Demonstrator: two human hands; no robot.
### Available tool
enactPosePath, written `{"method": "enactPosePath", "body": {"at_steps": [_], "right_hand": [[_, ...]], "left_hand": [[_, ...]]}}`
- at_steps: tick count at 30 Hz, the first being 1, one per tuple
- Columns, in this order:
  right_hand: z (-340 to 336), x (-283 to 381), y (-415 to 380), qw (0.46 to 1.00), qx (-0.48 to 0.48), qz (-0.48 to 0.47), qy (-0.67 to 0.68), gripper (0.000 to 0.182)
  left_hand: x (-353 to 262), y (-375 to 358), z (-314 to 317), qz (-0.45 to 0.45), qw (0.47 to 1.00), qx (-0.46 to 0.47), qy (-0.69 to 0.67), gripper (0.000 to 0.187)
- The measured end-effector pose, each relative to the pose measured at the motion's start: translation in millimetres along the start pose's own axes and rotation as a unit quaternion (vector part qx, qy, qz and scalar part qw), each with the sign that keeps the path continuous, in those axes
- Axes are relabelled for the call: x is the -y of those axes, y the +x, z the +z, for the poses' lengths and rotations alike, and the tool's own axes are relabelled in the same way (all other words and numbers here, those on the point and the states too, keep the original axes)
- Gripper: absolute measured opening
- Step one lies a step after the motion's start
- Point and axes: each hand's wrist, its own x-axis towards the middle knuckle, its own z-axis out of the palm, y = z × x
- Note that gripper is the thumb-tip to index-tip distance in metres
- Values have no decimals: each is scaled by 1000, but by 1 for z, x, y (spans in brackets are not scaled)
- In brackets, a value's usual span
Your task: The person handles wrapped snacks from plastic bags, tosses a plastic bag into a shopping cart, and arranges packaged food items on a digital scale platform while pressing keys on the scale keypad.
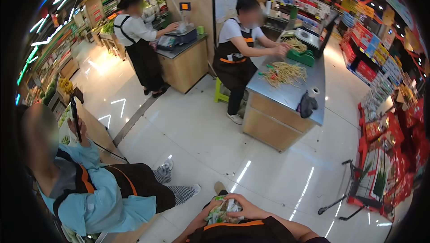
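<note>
Low in the view, close to my apron [237, 230], I hold a crinkled green-and-white bundle [219, 215] that looks like vegetables in clear plastic; its exact kind is hard to make out. My left hand [209, 208] wraps its left side. Over its right side and top curl the fingers of my right hand [245, 207]. Both hands are closed on it, and the palms hide part of it.
Ahead, a seated co-worker handles long pale beans [282, 73] at a metal-topped counter [282, 95] with a green crate [301, 58]. Another person stands by a scale [166, 42]. At left, a person in blue sleeves [89, 207] holds a phone [75, 115]. A cart [358, 189] stands right.
</note>
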Motion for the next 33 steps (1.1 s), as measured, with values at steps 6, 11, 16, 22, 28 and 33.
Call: {"method": "enactPosePath", "body": {"at_steps": [6,11,16,22,28,33], "right_hand": [[-56,37,123,998,42,21,45,65],[-83,54,192,998,54,-23,-7,71],[-121,44,281,982,159,-94,-41,93],[-178,69,423,957,216,-158,-114,101],[-232,92,546,935,178,-302,-56,82],[-276,116,597,942,137,-301,-59,78]], "left_hand": [[-114,31,-33,1,999,-28,-34,51],[-193,58,-50,-5,993,-80,-83,50],[-242,101,-102,64,994,-73,-42,46],[-366,149,-125,61,988,-136,-39,57],[-483,206,-146,136,980,-143,17,62],[-564,249,-161,131,984,-103,65,66]]}}
